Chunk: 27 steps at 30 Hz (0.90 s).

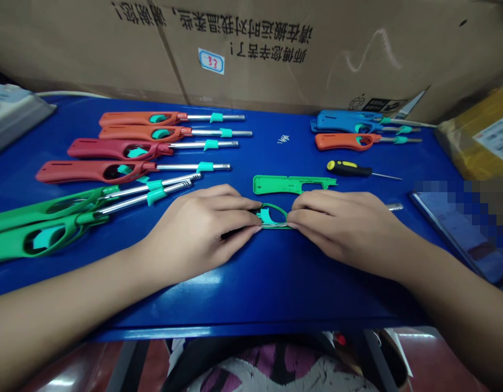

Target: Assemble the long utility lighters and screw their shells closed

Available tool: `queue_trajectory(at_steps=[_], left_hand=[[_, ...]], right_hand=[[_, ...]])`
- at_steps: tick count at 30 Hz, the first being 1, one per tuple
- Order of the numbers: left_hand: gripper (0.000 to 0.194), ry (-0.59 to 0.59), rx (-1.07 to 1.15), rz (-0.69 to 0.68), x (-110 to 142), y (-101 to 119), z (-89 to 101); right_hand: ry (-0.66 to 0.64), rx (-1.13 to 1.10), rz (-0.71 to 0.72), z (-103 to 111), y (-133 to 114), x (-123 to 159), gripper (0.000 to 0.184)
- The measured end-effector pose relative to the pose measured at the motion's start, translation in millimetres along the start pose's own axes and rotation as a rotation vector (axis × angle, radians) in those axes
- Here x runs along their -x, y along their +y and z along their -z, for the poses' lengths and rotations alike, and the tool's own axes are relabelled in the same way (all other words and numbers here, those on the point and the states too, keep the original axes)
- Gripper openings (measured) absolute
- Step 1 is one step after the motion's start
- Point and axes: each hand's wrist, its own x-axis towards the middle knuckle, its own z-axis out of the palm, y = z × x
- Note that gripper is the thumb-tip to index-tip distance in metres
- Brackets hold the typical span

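Observation:
Both hands pinch an open green lighter body [274,225] low over the blue table, its teal trigger [268,216] showing between them. My left hand [210,228] closes on the handle end, hiding most of it. At the other end my right hand [345,228] is closed round the front part, and a metal tube tip [395,207] pokes out beyond it. Just behind my fingers lies a loose green half shell [276,185], inner side up. A black and yellow screwdriver [345,167] rests farther back to the right.
Several long-necked lighters, red [91,170], orange [139,118] and green [18,239], lie at left. Blue [341,121] and orange [337,141] ones lie back right. A phone [459,234] is at right. A large carton [251,81] stands along the back. Small pins [284,139] lie mid-table.

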Motion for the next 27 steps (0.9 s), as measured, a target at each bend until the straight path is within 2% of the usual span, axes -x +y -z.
queue_trajectory(at_steps=[6, 13, 19, 27], left_hand=[[0.015, -0.007, -0.021, -0.004, -0.2, 1.1, -0.1], [0.015, -0.001, 0.0, 0.031, -0.6, 2.9, 1.1], [0.015, -0.016, 0.049, 0.064, -2.7, 4.1, 2.2], [0.013, 0.007, 0.06, 0.053, -3.4, 6.5, 2.5]], right_hand=[[-0.006, 0.023, -0.029, 0.0, -2.8, -1.5, 0.02], [-0.056, -0.201, -0.147, 1.8, -1.9, -2.2, 0.02], [-0.016, -0.272, -0.227, 0.1, -1.6, -3.0, 0.011], [0.061, -0.492, -0.339, -0.2, 0.4, -5.8, 0.006]])
